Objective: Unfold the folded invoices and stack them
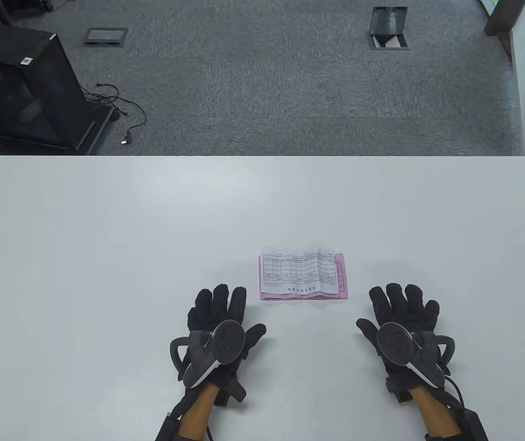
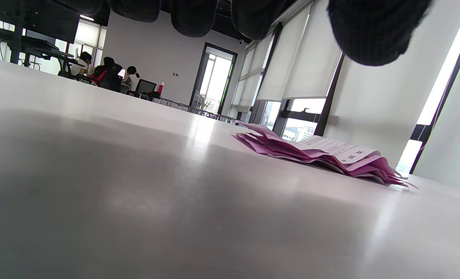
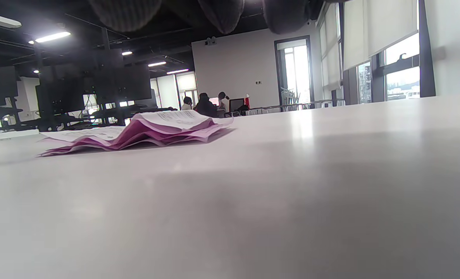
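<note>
Pink and white paper makes up the small pile of creased invoices (image 1: 302, 275) lying near the front middle of the pale grey counter (image 1: 106, 229), a white printed sheet on top of several pink ones. The left hand in its black sensor glove (image 1: 219, 330) lies flat on the counter just left of the pile, and the right hand in a matching glove (image 1: 402, 328) lies flat further off to the right; both have their fingers (image 1: 221, 296) spread and hold nothing, and neither touches the paper.

From the wrist views the pile reads as wavy and loosely layered, with edges lifted off the surface, though how many sheets it holds, and whether any remain folded, I cannot tell from here.

The main risk, as I judge it, is in the thick gloved fingers: pinching one thin sheet off such a springy stack could lift two or three at once, or push the whole pile sliding across the smooth counter. Pulling a crease open with only one hand anchoring could tear the paper or skew the sheets already squared. A sheet laid back while curled may also spring up and slide off the stack.
</note>
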